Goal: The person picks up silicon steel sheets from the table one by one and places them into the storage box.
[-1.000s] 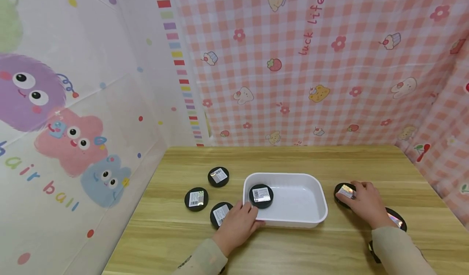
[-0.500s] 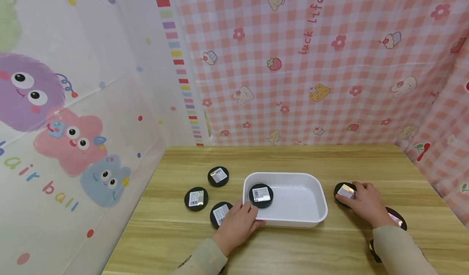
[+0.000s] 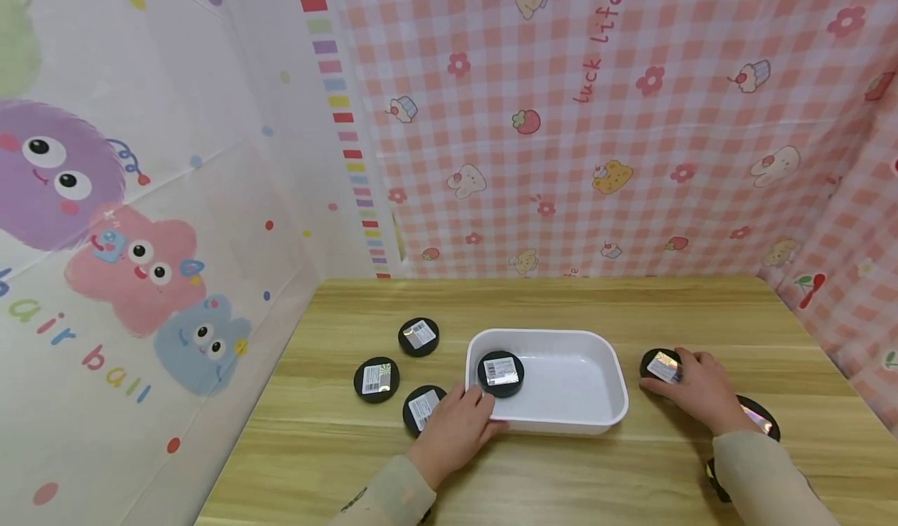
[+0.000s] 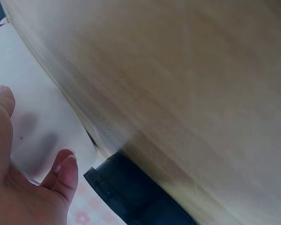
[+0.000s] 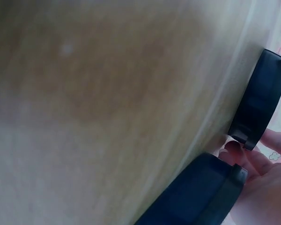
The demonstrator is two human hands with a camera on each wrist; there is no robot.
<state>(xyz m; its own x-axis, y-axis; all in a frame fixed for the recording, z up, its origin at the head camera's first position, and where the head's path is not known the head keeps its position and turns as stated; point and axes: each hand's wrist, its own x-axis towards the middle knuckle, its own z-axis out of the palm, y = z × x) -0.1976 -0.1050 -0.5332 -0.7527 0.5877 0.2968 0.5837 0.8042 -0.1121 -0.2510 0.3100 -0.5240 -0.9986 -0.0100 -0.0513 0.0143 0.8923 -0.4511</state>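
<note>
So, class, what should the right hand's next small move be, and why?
Probably the right hand should lift the black disc clear of the table. It appears to grip that disc by its edge, the left hand holds the white tray at its near-left corner, and the tray has bare floor to the right of the disc inside it.

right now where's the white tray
In the head view, the white tray sits right of centre on the table, between the left hand at its near left corner and the right hand.
</note>
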